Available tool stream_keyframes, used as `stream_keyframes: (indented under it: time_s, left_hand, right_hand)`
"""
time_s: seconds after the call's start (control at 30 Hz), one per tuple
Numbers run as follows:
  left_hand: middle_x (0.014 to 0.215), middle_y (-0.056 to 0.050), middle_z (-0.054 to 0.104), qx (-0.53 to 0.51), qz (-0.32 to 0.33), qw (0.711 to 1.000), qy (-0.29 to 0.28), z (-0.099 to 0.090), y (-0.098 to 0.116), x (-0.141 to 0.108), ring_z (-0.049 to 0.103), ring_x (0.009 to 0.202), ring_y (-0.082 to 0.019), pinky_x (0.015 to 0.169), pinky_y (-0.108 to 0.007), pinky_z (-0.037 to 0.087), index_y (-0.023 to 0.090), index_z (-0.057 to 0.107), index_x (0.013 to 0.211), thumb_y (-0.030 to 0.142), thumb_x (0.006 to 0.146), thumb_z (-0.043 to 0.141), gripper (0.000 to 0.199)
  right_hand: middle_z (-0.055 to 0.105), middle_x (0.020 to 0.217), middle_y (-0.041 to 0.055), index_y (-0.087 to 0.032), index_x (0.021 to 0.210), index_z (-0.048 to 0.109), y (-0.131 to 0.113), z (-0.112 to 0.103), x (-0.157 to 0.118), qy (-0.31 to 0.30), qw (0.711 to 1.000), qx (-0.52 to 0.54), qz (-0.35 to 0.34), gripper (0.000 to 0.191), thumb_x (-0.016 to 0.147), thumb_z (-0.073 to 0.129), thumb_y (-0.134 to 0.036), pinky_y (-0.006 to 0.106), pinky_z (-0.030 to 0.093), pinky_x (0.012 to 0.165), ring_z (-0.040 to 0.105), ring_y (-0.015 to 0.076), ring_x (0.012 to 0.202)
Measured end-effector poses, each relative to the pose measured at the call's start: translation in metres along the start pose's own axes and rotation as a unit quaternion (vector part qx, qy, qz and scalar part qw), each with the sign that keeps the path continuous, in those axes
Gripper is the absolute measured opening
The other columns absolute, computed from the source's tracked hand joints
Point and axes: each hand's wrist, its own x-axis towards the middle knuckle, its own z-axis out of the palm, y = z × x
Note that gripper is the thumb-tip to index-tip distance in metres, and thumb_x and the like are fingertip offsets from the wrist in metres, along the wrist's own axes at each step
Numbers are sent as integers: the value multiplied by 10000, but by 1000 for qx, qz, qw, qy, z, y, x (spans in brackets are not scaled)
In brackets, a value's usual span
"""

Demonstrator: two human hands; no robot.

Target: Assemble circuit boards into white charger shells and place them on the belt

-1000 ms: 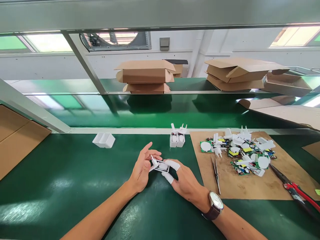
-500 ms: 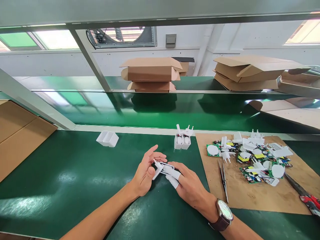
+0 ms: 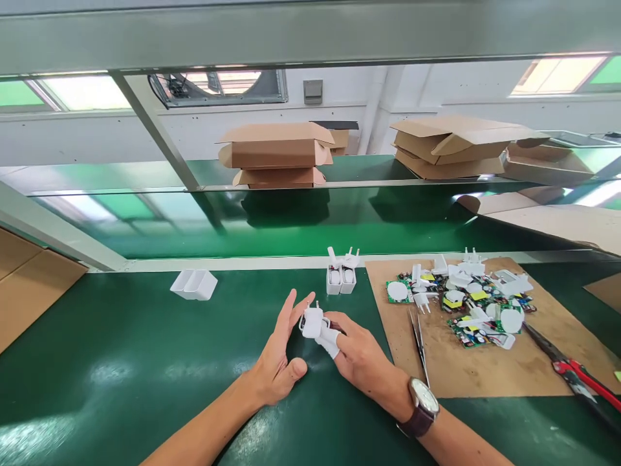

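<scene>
My right hand, with white covers on some fingertips and a watch at its wrist, grips a white two-pin plug piece. The pins point away from me, and a white frame shows around the piece. Just to the left is my left hand, palm turned inward, fingers stretched out and thumb apart. Whether its fingertips touch the plug piece I cannot tell. Beyond the hands, two white housings stand side by side with parts inside and plug pieces on top. Farther left lies a pair of white housings with open tops.
On a cardboard sheet at the right lie circuit boards mixed with white plug parts, tweezers and red-handled scissors. Brown cartons sit on the shelf behind. A large carton stands at the left.
The plug piece has turned in my right hand, so its pins now point away from me. My left fingers and thumb have spread away from it. The whole view has shifted slightly.
</scene>
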Motion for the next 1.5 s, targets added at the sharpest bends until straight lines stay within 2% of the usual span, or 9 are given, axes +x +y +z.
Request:
stream_keyframes:
  time_s: [0.1,0.27,0.5,0.77,0.83,0.9,1.0,1.1,1.5]
  left_hand:
    - [1686,-162,241,9,21,1000,15,-2,-1,0,259,1552,-348,1260,-554,203,295,-16,1630,741,919,472,971]
    - [1654,-169,297,2,38,999,37,0,-3,3,298,1529,-371,1230,-591,252,299,51,1628,751,897,508,974]
    - [1576,-183,400,2,27,998,55,-2,-6,2,420,1453,-364,1200,-617,297,301,80,1623,713,916,523,931]
    - [1548,-199,418,41,4,998,53,-2,-8,4,512,1374,-368,1104,-602,430,327,53,1619,712,872,602,1004]
    - [1544,-200,424,100,23,992,75,0,-9,3,517,1365,-380,1085,-589,458,324,69,1618,681,766,756,1151]
    - [1499,-186,487,171,55,979,97,3,-10,2,551,1330,-364,1067,-569,483,319,107,1616,539,745,852,1167]
    - [1371,-150,617,229,97,962,115,7,-6,2,632,1235,-306,1051,-545,507,308,165,1607,309,871,773,954]
    - [1332,-150,653,228,127,958,117,8,-1,4,656,1212,-291,1036,-522,529,284,185,1602,254,899,720,884]
    - [1324,-154,667,221,133,960,104,6,2,4,683,1173,-280,1029,-497,546,264,183,1603,238,870,745,923]
  right_hand:
    - [646,1269,129,-221,1188,620,-1,-2,1,38,999,7,4,439,851,478,23,323,625,839,680,214,1087]
    - [673,1196,118,-213,1214,605,2,-3,0,-31,999,-12,6,472,838,450,27,339,626,841,685,220,1062]
    - [667,1210,122,-245,1391,486,0,3,1,-6,999,-10,45,405,998,475,-149,383,624,862,682,233,1061]
    - [664,1167,115,-226,1228,607,3,6,4,-10,989,92,113,286,962,515,-172,406,607,884,664,225,1011]
    - [685,1156,110,-227,1233,606,2,8,7,43,957,208,195,270,974,550,-278,401,610,886,682,215,990]
    - [711,1129,96,-228,1247,606,-1,10,10,73,887,359,281,325,963,592,-387,399,617,880,699,213,986]
    - [741,1058,93,-204,1214,645,-8,10,15,38,763,540,353,403,928,629,-487,463,611,879,729,250,967]
    - [753,989,102,-175,1175,676,-15,11,17,8,687,619,381,413,897,654,-480,512,586,895,754,281,923]
    - [761,1006,119,-166,1173,672,-18,13,17,1,661,638,395,413,876,674,-454,533,568,918,758,302,941]
